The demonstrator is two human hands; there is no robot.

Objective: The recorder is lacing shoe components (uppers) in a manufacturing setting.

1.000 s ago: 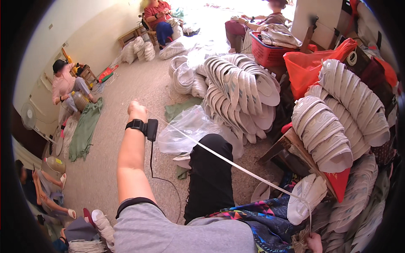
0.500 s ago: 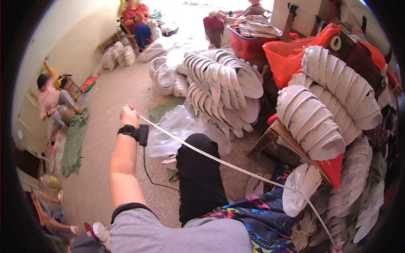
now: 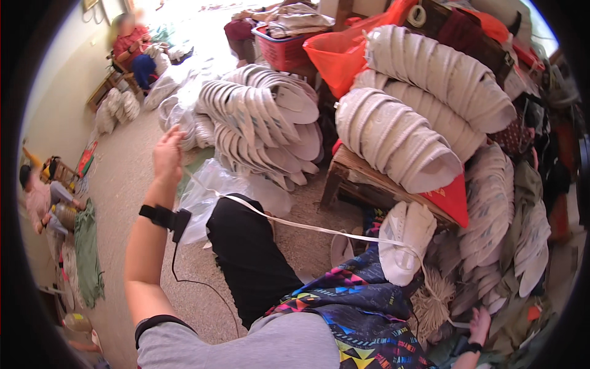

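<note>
See an off-white, rounded shoe upper [image 3: 401,237] at the upper right edge of a dark, brightly patterned cloth [image 3: 362,307], with a long, flat white lace [image 3: 319,229] slanting across it. Note a raised left hand [image 3: 167,155] with curled fingers and a low right hand [image 3: 478,326] with loosely bent ones; cannot tell whether gripping the lace. Could drag the upper off that edge by tugging sideways; could snag the lace on the crumpled, clear plastic bag [image 3: 252,184] by letting it sag.
</note>
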